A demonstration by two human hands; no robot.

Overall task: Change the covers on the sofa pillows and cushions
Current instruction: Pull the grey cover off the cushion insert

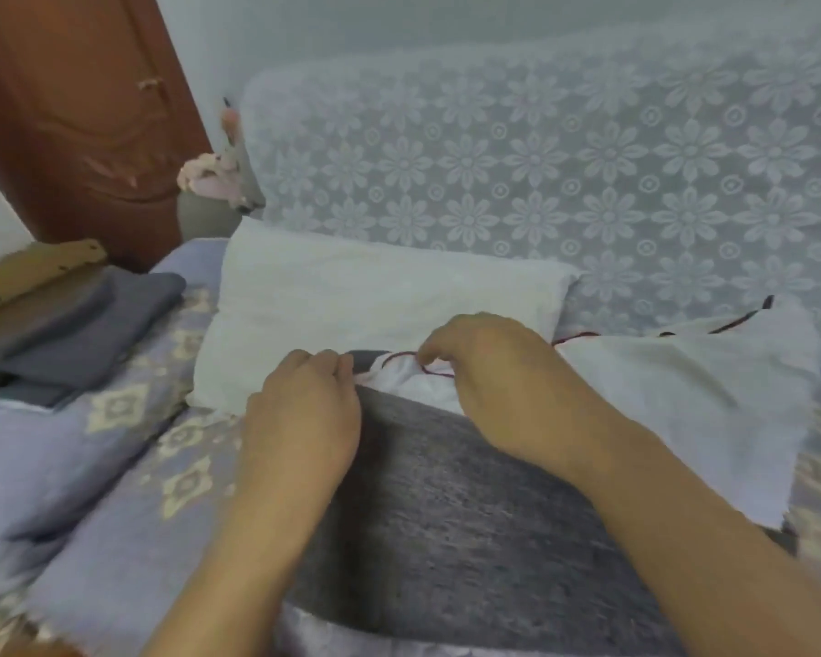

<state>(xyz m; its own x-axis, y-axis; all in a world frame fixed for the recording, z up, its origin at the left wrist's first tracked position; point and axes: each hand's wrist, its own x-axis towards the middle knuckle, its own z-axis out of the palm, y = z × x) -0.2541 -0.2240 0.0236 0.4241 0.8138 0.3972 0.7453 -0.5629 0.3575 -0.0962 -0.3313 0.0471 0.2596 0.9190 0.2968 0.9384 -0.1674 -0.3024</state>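
Note:
A dark grey cushion cover (pixel 446 514) lies in front of me on the sofa seat, with a white insert (pixel 413 384) showing at its open far edge. My left hand (pixel 304 414) pinches the cover's left edge at the opening. My right hand (pixel 489 372) pinches the white fabric with its dark red trim (pixel 439 369) at the same opening. A bare white pillow (pixel 351 301) leans against the sofa back just beyond my hands. Another white piece with red piping (pixel 683 395) lies to the right, partly under my right forearm.
The sofa back wears a lilac lace flower throw (pixel 588 173). The seat has a blue patterned cover (pixel 129 467). Folded grey covers (pixel 81 329) lie stacked at the left beside a wooden piece (pixel 29 272). A brown door (pixel 81 111) stands at the back left.

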